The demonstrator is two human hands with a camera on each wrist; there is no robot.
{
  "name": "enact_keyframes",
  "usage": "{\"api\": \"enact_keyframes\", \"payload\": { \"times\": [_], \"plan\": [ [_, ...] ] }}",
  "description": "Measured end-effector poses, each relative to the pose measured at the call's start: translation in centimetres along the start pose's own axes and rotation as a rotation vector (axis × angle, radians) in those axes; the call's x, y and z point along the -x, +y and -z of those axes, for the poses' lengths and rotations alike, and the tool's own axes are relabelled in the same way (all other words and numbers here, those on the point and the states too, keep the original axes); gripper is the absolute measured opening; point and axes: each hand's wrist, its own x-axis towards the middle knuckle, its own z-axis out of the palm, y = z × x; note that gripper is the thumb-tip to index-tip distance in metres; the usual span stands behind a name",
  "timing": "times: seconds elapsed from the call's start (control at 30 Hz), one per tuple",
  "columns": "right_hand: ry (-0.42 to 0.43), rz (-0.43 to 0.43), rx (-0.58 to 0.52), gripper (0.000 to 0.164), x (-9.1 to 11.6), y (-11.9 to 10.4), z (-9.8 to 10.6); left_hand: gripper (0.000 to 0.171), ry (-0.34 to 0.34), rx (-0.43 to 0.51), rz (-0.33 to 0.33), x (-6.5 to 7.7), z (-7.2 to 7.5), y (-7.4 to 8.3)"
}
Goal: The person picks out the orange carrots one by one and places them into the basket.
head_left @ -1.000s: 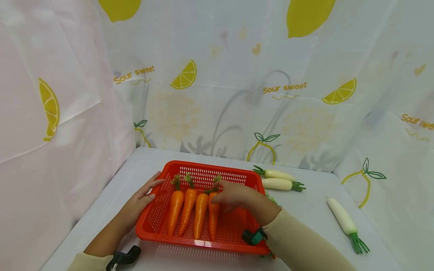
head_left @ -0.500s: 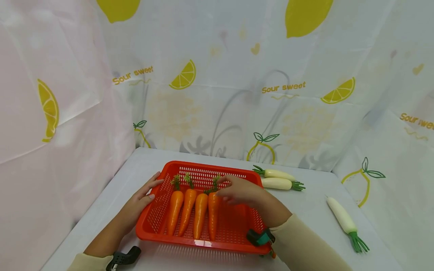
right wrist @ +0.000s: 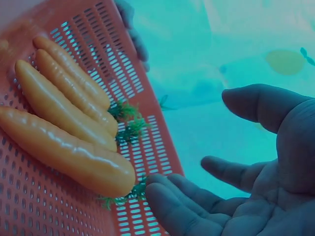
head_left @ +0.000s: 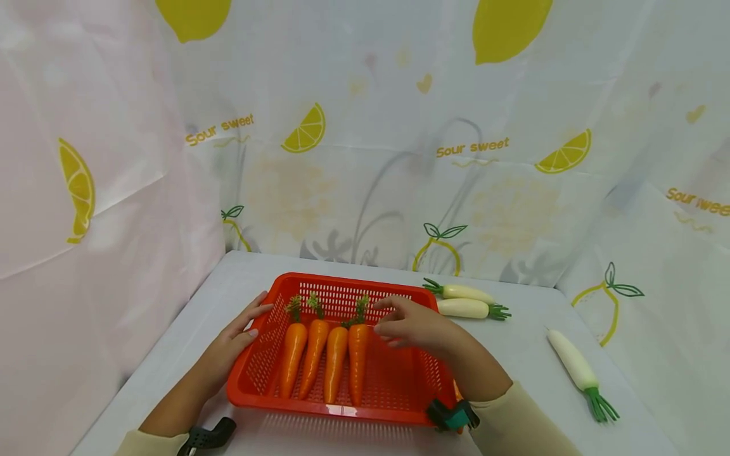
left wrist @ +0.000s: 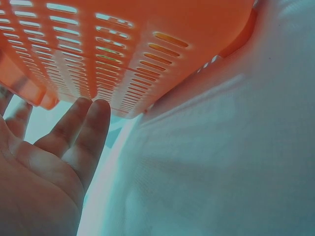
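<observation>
Several orange carrots (head_left: 335,364) with leafy green tops lie side by side in the red plastic basket (head_left: 342,410). Over the right half of the basket hovers my right hand (head_left: 419,326), its fingers spread and holding nothing. In the right wrist view, the fingertips are close to the nearest carrot's leafy top (right wrist: 139,189). My left hand (head_left: 230,345) rests against the basket's left rim. The left wrist view shows straight fingers (left wrist: 91,135) touching the slotted outer wall.
Two white radishes (head_left: 464,308) with green stems lie behind the basket's right corner. A third white radish (head_left: 573,361) lies at the right of the white table (head_left: 513,361). Beyond the basket's right side, an orange bit (head_left: 458,391) shows beside my right wrist. A lemon-print cloth (head_left: 371,190) encloses the table.
My right hand has let go of the rightmost carrot's top and drawn back to the right, its fingers opening. The carrots stay in place, and my left hand stays at the rim.
</observation>
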Motion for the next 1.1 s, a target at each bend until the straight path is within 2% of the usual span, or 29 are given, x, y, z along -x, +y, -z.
{"api": "enact_keyframes", "payload": {
  "times": [0.37,0.7,0.8,1.0,1.1],
  "plan": [
    [0.043,0.022,-0.047,0.061,2.5,1.1,0.8,0.050,0.007,-0.014,0.005,0.1,0.0,-0.1],
    [0.114,0.099,-0.117,0.054,4.2,2.9,1.8,0.051,0.003,-0.017,-0.009,0.0,0.0,-0.1],
    [0.171,0.103,-0.130,0.051,4.8,3.3,2.0,0.051,0.000,-0.017,-0.011,0.0,0.0,-0.1],
    [0.346,0.085,-0.124,0.047,6.0,3.9,2.0,0.050,-0.006,-0.013,-0.019,0.0,-0.1,-0.1],
    [0.387,0.085,-0.101,0.048,6.4,4.3,2.1,0.050,-0.003,-0.018,-0.028,0.0,-0.1,0.0]
  ]
}}
